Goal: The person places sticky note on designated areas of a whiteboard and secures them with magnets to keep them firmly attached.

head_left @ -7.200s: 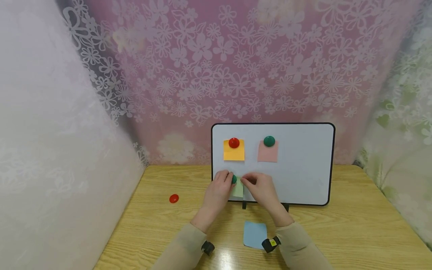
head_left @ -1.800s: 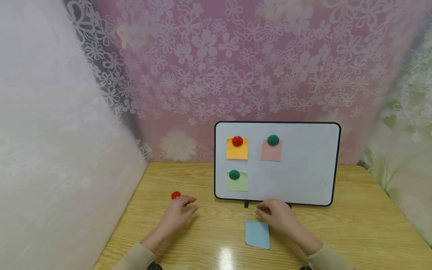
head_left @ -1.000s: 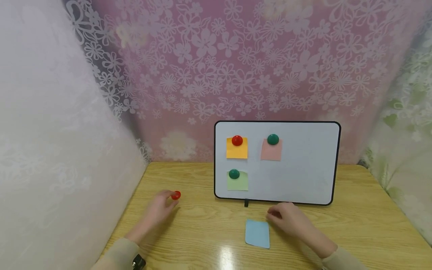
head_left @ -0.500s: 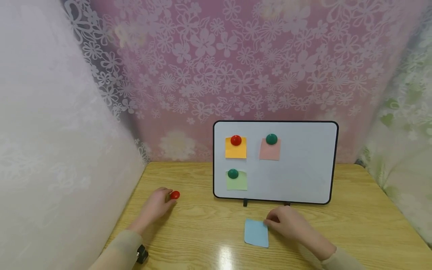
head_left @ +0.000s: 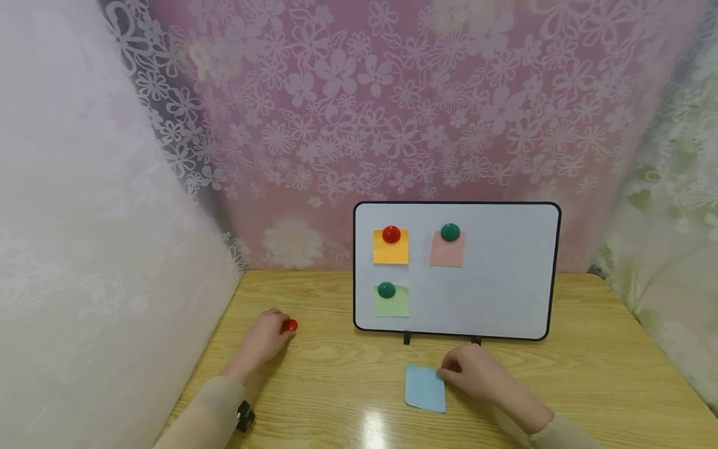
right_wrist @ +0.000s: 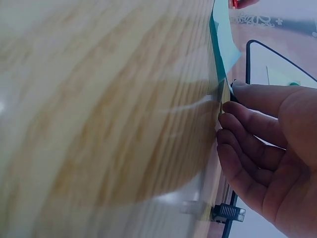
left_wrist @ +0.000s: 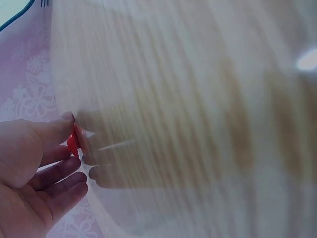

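At the left of the table, my left hand (head_left: 263,337) pinches a round red magnet (head_left: 290,325) between thumb and fingers. The left wrist view shows this red magnet (left_wrist: 74,141) at the fingertips, close to the tabletop. My right hand (head_left: 477,371) has its thumb and curled forefinger at the upper right corner of a light blue sticky note (head_left: 424,390) on the table. Seen from the right wrist, the thumb lies against the raised corner of the blue note (right_wrist: 223,47), and the forefinger is just beneath.
Behind the hands stands a whiteboard (head_left: 505,274) on black feet (head_left: 407,338). It bears an orange note (head_left: 391,252) under a red magnet, a pink note (head_left: 447,254) under a green magnet, and a light green note (head_left: 394,305) under another green magnet.
The light green note is now held by its magnet, and both hands have left the board. My left hand went left to the loose red magnet; my right came down to the blue note's corner.
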Demonstrator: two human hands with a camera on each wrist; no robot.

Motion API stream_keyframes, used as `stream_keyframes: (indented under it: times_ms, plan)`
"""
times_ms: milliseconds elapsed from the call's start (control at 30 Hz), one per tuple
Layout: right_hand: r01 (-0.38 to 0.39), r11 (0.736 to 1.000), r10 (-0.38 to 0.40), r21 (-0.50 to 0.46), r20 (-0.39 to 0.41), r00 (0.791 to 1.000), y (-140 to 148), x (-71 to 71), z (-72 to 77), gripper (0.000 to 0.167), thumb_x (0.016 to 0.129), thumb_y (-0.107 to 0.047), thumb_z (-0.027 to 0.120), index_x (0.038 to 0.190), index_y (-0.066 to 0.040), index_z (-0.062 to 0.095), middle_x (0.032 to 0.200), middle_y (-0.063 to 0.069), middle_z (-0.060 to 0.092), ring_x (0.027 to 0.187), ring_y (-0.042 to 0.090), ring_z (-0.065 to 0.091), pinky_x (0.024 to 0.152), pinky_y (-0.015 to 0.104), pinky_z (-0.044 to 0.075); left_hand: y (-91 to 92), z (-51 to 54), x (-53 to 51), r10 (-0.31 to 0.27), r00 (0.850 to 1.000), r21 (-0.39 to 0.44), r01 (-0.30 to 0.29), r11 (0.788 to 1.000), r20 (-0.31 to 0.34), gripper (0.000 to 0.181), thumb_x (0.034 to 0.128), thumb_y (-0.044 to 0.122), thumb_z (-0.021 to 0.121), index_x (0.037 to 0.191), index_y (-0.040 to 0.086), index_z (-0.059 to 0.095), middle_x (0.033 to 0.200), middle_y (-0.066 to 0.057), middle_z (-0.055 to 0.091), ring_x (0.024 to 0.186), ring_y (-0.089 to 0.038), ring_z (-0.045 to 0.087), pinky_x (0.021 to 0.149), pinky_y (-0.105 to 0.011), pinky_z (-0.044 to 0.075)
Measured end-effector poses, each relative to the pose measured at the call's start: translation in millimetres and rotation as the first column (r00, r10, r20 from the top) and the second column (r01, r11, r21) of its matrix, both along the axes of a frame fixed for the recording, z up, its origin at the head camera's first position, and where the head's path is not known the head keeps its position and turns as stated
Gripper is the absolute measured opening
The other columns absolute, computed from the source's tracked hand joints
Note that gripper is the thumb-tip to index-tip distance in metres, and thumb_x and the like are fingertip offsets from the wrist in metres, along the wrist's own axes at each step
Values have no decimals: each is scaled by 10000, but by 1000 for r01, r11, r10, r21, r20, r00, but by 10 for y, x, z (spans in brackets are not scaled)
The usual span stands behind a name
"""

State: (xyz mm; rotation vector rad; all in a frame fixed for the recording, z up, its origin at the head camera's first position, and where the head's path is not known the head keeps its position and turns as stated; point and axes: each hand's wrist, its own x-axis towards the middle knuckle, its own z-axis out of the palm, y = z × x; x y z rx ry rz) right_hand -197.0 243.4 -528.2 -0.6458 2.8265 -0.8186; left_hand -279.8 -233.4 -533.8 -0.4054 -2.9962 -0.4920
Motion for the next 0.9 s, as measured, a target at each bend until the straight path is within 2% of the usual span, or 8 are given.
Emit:
stream_keyframes:
  times_ms: [200,567,700,900]
  plan:
    - [9,1000,-9,-14,3,1000,-41,-15,-32,119,956,-287,831,869,-216,794,787,-177,672,696,-13,568,625,281,513,7,-18,-43,15,1000,-27,-15,1000,0,232,930,187,865,1038,-2,787,981,-121,666,882,-280,662,810,-462,592]
    - [-16,999,16,-44,-14,1000,-60,-13,-53,108,967,-271,819,875,-221,792,791,-186,674,698,-18,574,622,274,513,95,101,-66,70,994,17,-72,997,84,162,911,112,872,986,-1,783,932,-93,641,838,-232,605,794,-454,560]
    - [-23,998,23,-58,-12,1000,-56,-9,-54,104,965,-273,821,886,-210,795,802,-182,685,709,-19,586,631,275,523,116,130,-61,70,993,17,-72,997,90,168,909,91,869,1004,-14,781,932,-105,644,830,-250,613,798,-461,567]
    - [-33,996,33,-85,-8,999,-47,2,-22,96,961,-248,825,898,-182,795,806,-170,686,708,-19,578,633,263,517,109,102,-71,63,995,21,-65,998,73,192,896,67,872,1030,-33,777,938,-123,648,841,-272,626,825,-480,572]
